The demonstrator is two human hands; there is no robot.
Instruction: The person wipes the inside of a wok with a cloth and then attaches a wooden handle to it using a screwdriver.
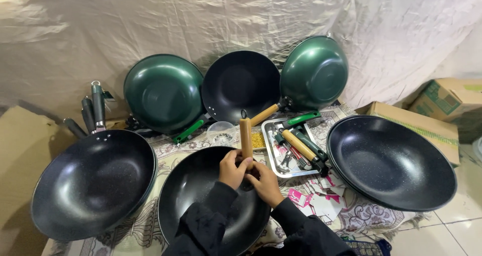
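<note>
A wooden handle (245,135) stands nearly upright over the far rim of a black pan (201,195) that lies directly in front of the person on a patterned cloth (351,213). The left hand (232,169) is wrapped around the lower end of the handle, fingers curled on it. The right hand (264,181) sits just beside and below, touching the left hand, its fingers bent in at the foot of the handle where it meets the pan; what exactly those fingers pinch cannot be seen. Both arms wear dark sleeves.

Just right of the handle lies a metal tray (270,158) holding loose handles, wooden and green, and small tools. A small clear bowl (221,132) stands behind the pan, and a heap of yellow bits (258,139) lies beside the tray. Pink and white paper scraps (316,200) are scattered near the right hand.

A large black pan (93,183) lies to the left and another (391,163) to the right. Three pans lean against a crumpled backdrop: green (163,92), black (240,85), green (314,72). Cardboard boxes (442,105) sit far right.
</note>
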